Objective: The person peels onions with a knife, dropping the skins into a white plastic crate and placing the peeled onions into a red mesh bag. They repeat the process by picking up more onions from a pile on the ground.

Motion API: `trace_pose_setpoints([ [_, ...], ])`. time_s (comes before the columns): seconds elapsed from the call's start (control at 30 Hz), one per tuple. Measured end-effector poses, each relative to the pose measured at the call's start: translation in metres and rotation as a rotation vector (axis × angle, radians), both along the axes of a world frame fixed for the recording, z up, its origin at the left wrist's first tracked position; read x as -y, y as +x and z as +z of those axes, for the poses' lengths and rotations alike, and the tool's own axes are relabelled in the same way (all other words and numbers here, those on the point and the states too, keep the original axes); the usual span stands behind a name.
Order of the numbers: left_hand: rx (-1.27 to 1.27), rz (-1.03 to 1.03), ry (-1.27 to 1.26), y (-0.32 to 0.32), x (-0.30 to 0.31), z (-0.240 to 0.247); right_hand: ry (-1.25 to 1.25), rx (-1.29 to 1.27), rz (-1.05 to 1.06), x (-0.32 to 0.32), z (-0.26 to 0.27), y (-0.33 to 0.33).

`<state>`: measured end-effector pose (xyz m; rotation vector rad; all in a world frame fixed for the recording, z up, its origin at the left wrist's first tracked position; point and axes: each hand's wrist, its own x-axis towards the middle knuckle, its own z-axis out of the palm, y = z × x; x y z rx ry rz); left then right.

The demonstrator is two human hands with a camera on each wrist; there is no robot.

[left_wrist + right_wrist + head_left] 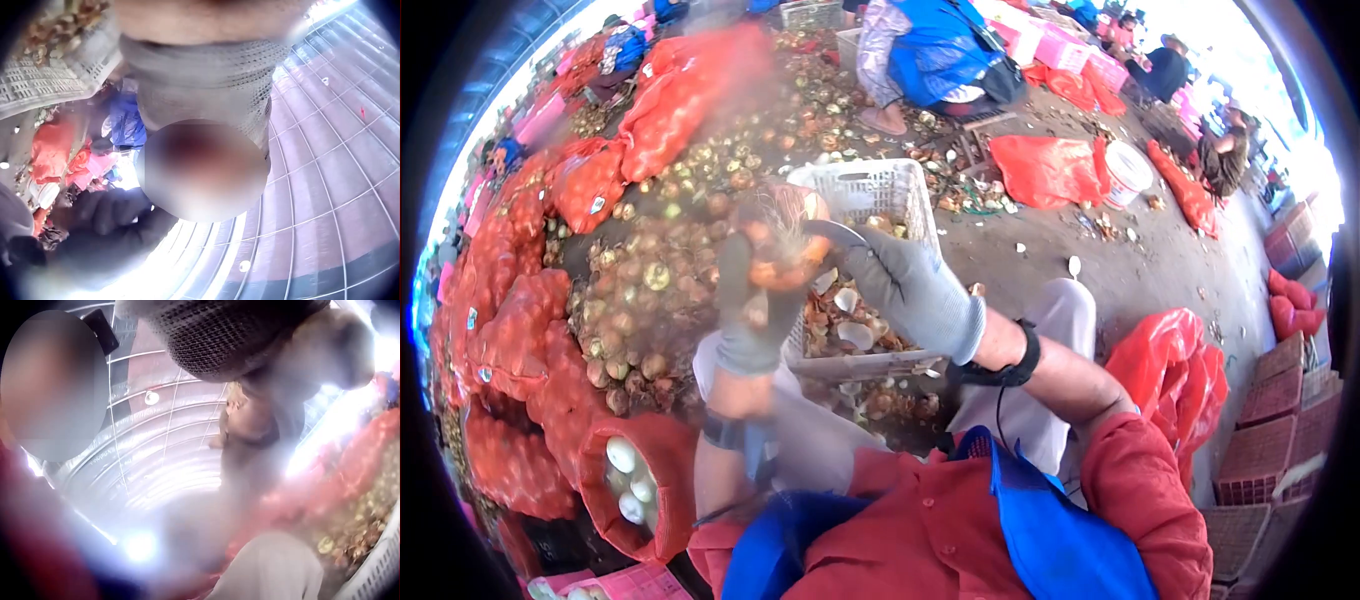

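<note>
In the head view my gloved left hand [755, 310] holds up an onion [800, 255] with loose, papery skin and wispy roots, partly blurred by a smear. Close on its right, my gloved right hand [915, 295] grips a small knife whose curved blade [838, 233] reaches the onion's side; its handle is hidden in the fingers. Below both hands stands a white plastic crate [925, 205] with onion skins [850, 325] inside. The left wrist view shows mostly the grey knit glove [200, 81], while the right wrist view catches the onion [250, 419] in shadow.
Many loose onions [650, 275] cover the ground at left, bordered by full red mesh sacks [510, 330]. An open sack [665, 480] with peeled white onions stands near my left side. Ahead sits another person in blue [940, 50]; stacked crates [1250, 460] line the right.
</note>
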<state>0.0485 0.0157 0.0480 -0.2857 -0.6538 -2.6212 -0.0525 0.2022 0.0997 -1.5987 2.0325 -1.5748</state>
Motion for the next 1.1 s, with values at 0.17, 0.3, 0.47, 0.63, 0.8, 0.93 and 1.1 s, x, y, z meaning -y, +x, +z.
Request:
trace_pose_setpoints([
  [0.17, 0.313, -0.072, -0.583, -0.008, -0.010, 0.042, 0.322, -0.247, 0.040, -0.034, 0.014, -0.040],
  [0.3, 0.328, -0.066, -0.758, -0.042, 0.004, 0.013, 0.260, -0.066, -0.014, -0.032, -0.017, -0.049],
  [0.47, 0.264, 0.092, -0.256, -0.068, -0.054, 0.002, -0.094, 0.880, -0.026, -0.011, -0.052, -0.005],
  [0.63, 0.627, 0.595, -0.727, -0.063, -0.045, -0.002, -0.004, 1.311, 0.387, -0.002, -0.071, -0.013],
  [0.8, 0.323, 0.524, -0.484, -0.062, -0.022, -0.013, 0.280, 0.221, 0.138, 0.058, -0.150, -0.071],
  [0.93, 0.477, 0.944, -1.328, -0.055, 0.029, -0.061, -0.289, 0.654, 0.013, 0.066, -0.100, -0.062],
  [1.1, 0.440, 0.567, -0.603, -0.052, 0.011, -0.046, 0.109, 0.591, -0.217, 0.055, -0.048, -0.017],
])
